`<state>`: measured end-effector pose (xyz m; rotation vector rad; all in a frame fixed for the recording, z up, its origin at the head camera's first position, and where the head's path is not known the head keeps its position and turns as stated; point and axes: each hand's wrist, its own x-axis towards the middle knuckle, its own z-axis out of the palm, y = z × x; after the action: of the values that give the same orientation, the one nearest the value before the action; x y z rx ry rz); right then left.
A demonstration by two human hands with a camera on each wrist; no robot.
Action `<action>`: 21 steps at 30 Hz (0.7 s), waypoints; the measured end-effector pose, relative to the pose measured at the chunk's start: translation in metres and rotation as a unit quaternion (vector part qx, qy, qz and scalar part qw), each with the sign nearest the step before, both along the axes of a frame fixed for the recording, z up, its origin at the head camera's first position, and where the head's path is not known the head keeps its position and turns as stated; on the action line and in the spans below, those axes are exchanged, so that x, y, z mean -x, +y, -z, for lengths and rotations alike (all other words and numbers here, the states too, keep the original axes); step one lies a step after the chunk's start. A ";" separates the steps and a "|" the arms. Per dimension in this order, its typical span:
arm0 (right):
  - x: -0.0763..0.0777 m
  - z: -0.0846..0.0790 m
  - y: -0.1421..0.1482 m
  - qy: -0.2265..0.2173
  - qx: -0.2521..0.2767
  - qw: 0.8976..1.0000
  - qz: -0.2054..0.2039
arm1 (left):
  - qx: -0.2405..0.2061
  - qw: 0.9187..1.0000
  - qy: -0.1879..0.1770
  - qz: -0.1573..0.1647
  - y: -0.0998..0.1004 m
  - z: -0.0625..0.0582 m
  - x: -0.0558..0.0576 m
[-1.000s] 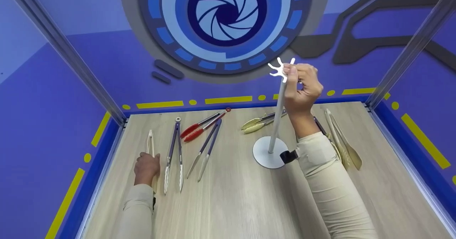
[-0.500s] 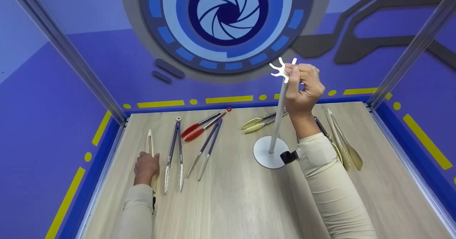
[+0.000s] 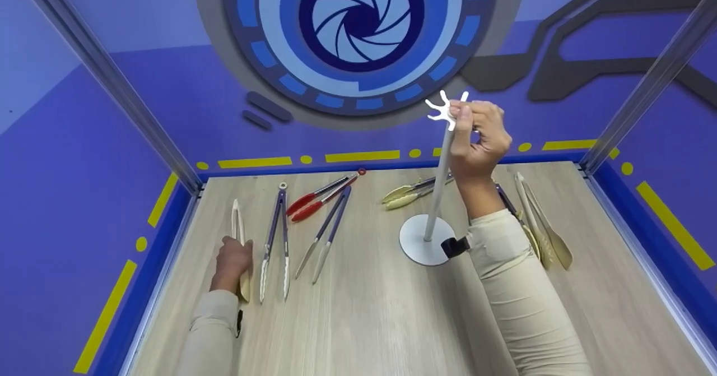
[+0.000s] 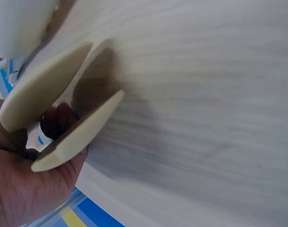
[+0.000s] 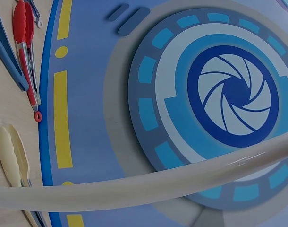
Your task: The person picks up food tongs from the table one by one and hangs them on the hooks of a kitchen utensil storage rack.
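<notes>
My left hand (image 3: 232,258) grips a pair of beige tongs (image 3: 235,219) at the left of the table. In the left wrist view, the two flat beige ends of the tongs (image 4: 80,142) stand slightly apart, close over the wood, with my fingers behind them. My right hand (image 3: 479,135) pinches the white pronged top (image 3: 441,110) of a stand between thumb and fingers. The stand's slim pole (image 3: 440,185) leans a little and runs down to a round white base (image 3: 415,238) on the table. In the right wrist view this pole (image 5: 125,191) crosses the picture.
Purple-handled tongs (image 3: 274,224) and a second purple-handled pair (image 3: 330,230) lie right of my left hand. Behind them are red-tipped tongs (image 3: 305,210). Pale yellow tongs (image 3: 400,201) lie behind the stand. More beige tongs (image 3: 552,233) sit at the right, partly behind my forearm.
My left hand has shifted slightly with the beige tongs, and more of their lower end shows beside the wrist. The right hand keeps its pinch on the stand's top.
</notes>
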<state>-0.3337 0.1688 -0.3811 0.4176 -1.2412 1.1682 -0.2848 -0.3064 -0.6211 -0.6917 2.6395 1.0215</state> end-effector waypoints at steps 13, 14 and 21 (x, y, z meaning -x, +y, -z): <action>0.000 0.002 0.001 -0.003 0.001 1.000 -0.004 | 0.026 0.993 0.115 0.004 0.020 -0.011 0.002; 0.000 0.002 0.001 -0.003 0.001 1.000 -0.003 | 0.018 0.993 0.119 0.005 0.028 -0.022 -0.002; -0.001 0.002 0.001 -0.005 -0.004 1.000 -0.006 | -0.006 0.979 0.202 0.003 0.060 -0.051 -0.008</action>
<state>-0.3323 0.1702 -0.3827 0.4257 -1.2546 1.1776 -0.2768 -0.2465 -0.5700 -0.5158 2.9668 1.2915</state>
